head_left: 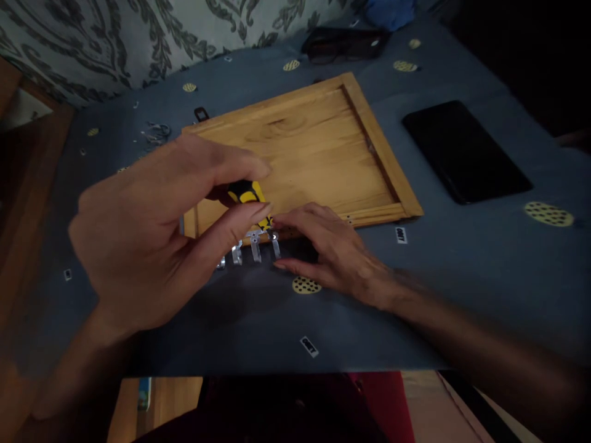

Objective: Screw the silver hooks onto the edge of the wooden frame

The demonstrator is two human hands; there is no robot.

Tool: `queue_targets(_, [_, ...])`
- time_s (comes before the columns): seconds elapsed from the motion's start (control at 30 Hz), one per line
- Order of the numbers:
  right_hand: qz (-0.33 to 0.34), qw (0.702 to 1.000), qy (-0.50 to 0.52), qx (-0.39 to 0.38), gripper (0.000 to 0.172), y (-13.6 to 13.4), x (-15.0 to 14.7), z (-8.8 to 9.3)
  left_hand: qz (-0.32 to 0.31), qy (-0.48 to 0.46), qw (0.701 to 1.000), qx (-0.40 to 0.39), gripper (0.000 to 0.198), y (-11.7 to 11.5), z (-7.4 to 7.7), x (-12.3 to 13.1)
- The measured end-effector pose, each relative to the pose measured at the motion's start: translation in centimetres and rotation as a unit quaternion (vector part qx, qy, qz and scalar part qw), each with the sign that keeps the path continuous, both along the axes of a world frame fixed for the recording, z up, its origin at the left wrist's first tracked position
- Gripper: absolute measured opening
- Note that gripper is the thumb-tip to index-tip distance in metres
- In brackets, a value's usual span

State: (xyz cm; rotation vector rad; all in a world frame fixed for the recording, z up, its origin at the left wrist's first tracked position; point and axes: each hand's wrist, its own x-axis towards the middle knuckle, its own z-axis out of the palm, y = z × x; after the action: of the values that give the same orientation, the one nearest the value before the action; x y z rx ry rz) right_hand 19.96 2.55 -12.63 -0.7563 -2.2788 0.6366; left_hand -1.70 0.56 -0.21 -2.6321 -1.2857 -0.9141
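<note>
My left hand is closed round a short yellow and black screwdriver, its tip pointing down at a metal hook strip. Several silver hooks of that strip hang along the near edge of a shallow wooden tray-like frame. Close by, my right hand has its fingertips at the right end hook, the forefinger on the wood's edge and the thumb below. Whether it pinches the hook strip firmly is partly hidden. The screwdriver's very tip is too small to make out.
Loose silver hooks lie left of the frame on the blue patterned cloth. A black phone rests at the right. Eyeglasses beside a dark case and a blue bundle sit at the back, near a patterned wall.
</note>
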Motion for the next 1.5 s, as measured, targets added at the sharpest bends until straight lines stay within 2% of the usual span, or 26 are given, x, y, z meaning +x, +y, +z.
queue_targets(0.37, [0.003, 1.0, -0.005, -0.003, 0.044, 0.13, 0.09, 0.05, 0.007, -0.017, 0.999, -0.028, 0.01, 0.13, 0.04, 0.07])
queue_targets(0.53, [0.004, 1.0, 0.0, 0.007, 0.046, 0.15, 0.12, -0.19, -0.044, 0.014, 0.999, -0.025, 0.007, 0.22, 0.29, 0.18])
queue_targets(0.7, [0.003, 1.0, 0.002, 0.021, 0.046, 0.15, 0.14, -0.35, -0.06, -0.025, 0.997, -0.033, 0.012, 0.34, 0.72, 0.7])
queue_targets(0.87, [0.007, 1.0, -0.005, 0.016, 0.043, 0.17, 0.16, -0.06, -0.033, -0.048, 0.998, -0.023, 0.011, 0.31, 0.31, 0.74])
queue_targets(1.1, [0.01, 1.0, -0.01, 0.01, 0.044, 0.2, 0.04, 0.09, -0.017, 0.003, 0.999, -0.029, 0.011, -0.1, 0.12, 0.46])
queue_targets(1.33, [0.01, 1.0, -0.001, 0.017, 0.047, 0.24, 0.1, -0.32, -0.076, -0.033, 0.995, -0.054, 0.01, 0.09, 0.76, 0.92])
queue_targets(1.43, [0.008, 1.0, -0.002, 0.014, 0.047, 0.23, 0.11, -0.28, -0.049, -0.021, 0.998, -0.04, 0.007, 0.03, 0.51, 0.64])
queue_targets(1.5, [0.008, 1.0, -0.001, 0.013, 0.045, 0.21, 0.1, -0.19, -0.02, 0.007, 0.999, -0.034, 0.012, -0.07, 0.37, 0.29])
